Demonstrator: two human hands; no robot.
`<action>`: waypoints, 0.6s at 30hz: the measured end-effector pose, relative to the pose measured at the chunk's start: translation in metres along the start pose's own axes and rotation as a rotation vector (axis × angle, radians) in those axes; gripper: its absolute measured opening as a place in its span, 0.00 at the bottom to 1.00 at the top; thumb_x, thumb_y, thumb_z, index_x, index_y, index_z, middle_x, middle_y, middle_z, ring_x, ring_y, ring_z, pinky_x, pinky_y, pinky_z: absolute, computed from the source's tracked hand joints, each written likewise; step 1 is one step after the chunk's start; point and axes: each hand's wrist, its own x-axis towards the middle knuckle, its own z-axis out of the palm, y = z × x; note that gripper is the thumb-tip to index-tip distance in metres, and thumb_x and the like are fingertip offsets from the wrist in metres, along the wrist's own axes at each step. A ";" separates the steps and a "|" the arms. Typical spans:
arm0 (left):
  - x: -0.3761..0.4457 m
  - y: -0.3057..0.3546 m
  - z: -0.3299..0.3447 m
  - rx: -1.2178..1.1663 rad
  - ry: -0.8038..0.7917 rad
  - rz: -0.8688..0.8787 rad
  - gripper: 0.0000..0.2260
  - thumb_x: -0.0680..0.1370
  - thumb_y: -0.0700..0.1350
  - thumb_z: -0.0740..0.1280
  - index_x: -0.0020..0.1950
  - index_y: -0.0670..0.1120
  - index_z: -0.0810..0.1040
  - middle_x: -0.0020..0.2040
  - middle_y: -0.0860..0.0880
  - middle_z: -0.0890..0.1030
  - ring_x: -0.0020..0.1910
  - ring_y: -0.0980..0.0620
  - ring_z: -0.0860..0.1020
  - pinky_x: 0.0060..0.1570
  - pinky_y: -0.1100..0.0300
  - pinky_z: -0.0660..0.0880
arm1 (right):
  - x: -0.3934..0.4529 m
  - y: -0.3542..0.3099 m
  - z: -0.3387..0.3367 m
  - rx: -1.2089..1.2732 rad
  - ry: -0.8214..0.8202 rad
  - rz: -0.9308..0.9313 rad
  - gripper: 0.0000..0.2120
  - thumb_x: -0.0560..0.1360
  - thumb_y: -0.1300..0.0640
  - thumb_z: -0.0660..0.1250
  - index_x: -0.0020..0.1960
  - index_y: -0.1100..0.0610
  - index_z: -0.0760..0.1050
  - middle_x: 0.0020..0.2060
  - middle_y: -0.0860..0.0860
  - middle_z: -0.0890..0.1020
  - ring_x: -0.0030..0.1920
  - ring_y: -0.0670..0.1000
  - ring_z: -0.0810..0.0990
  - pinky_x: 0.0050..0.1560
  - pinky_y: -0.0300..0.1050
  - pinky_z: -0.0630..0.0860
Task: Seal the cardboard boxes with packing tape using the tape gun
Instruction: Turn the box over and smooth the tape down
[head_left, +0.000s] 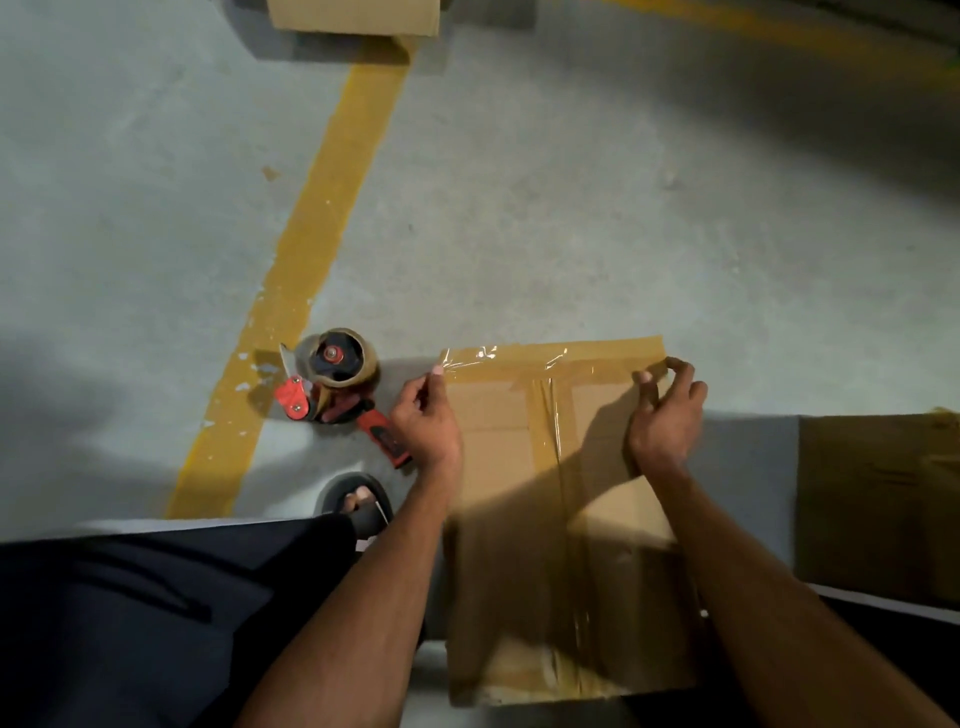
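Tape gun handle (385, 437) end behind left wrist; far box (353, 15) edge-cropped.

A single head-worn, wide-angle view looks steeply down and forward from above the hands. It is close enough that both forearms run in from the bottom edge and the cardboard box (561, 519) under the hands fills the lower middle. Beyond the hands the concrete floor (571, 208) stretches toward the top edge, its lines bowed by the lens.
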 end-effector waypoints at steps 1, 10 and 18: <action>0.001 -0.002 0.001 0.011 0.007 0.028 0.07 0.78 0.41 0.74 0.46 0.37 0.84 0.36 0.47 0.81 0.34 0.61 0.77 0.38 0.68 0.72 | -0.002 0.001 0.001 -0.023 0.011 -0.020 0.20 0.85 0.47 0.59 0.73 0.56 0.66 0.61 0.62 0.73 0.58 0.65 0.76 0.56 0.58 0.74; 0.010 -0.003 0.019 0.048 0.090 -0.030 0.07 0.75 0.41 0.77 0.43 0.38 0.82 0.37 0.48 0.82 0.34 0.64 0.78 0.34 0.71 0.72 | -0.004 -0.001 0.007 -0.072 0.067 -0.073 0.22 0.87 0.42 0.51 0.72 0.56 0.65 0.60 0.61 0.73 0.58 0.63 0.74 0.54 0.57 0.71; 0.013 0.018 0.021 0.120 0.058 -0.240 0.05 0.75 0.42 0.71 0.43 0.40 0.80 0.32 0.51 0.77 0.26 0.65 0.73 0.26 0.69 0.67 | -0.007 -0.006 0.006 -0.068 0.089 -0.070 0.22 0.87 0.41 0.50 0.73 0.55 0.64 0.63 0.59 0.73 0.61 0.63 0.74 0.58 0.61 0.72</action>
